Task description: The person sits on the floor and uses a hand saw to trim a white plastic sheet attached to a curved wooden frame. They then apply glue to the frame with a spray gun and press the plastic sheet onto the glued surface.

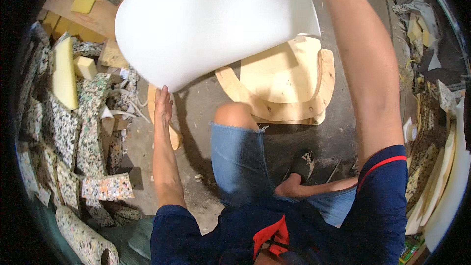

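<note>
Left hand (pixel 163 102) flat under white foam sheet (pixel 211 19), lifted over bare plywood seat frame (pixel 282 86) on floor. Right hand out of view. Foam not yet laid on.

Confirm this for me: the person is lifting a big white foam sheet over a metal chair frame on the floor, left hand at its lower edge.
Not quite. The chair frame under the white foam sheet is pale wood, not metal, as the head view shows. The rest holds: the sheet is lifted above the frame on the floor, and the left hand is at its lower edge.
</note>
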`<state>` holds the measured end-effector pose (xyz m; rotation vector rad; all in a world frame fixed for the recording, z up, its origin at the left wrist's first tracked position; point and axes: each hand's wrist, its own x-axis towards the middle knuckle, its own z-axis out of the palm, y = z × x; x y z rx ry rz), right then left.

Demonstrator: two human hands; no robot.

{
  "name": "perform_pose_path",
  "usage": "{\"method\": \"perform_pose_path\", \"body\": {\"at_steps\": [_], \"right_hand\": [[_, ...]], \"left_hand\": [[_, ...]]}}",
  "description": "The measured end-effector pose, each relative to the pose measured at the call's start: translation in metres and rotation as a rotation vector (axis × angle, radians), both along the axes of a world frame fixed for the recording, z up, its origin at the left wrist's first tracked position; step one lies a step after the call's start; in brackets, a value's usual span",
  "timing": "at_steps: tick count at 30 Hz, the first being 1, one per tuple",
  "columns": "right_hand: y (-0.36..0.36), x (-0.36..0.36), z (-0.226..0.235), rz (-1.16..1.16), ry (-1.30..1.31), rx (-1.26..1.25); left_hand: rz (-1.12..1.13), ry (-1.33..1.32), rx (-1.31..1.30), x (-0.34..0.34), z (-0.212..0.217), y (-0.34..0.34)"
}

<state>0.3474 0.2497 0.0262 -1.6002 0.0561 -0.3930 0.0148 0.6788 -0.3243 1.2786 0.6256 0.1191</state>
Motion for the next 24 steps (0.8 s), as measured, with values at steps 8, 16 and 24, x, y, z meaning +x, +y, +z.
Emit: {"method": "perform_pose_path", "body": {"at_steps": [8, 16, 24], "right_hand": [[-0.086, 0.067, 0.039, -0.025, -0.214, -0.639], [-0.165, -0.08, -0.186, -0.002, 0.625, -0.369], [-0.062, -0.186, -0.325, 0.261, 0.792, 0.214]], "left_hand": [[-0.028, -0.188, -0.168, 0.164, 0.038, 0.021], [-0.15, -0.122, -0.186, 0.304, 0.163, 0.012], [-0.144, 0.0, -0.365, 0.291, 0.144, -0.016]]}}
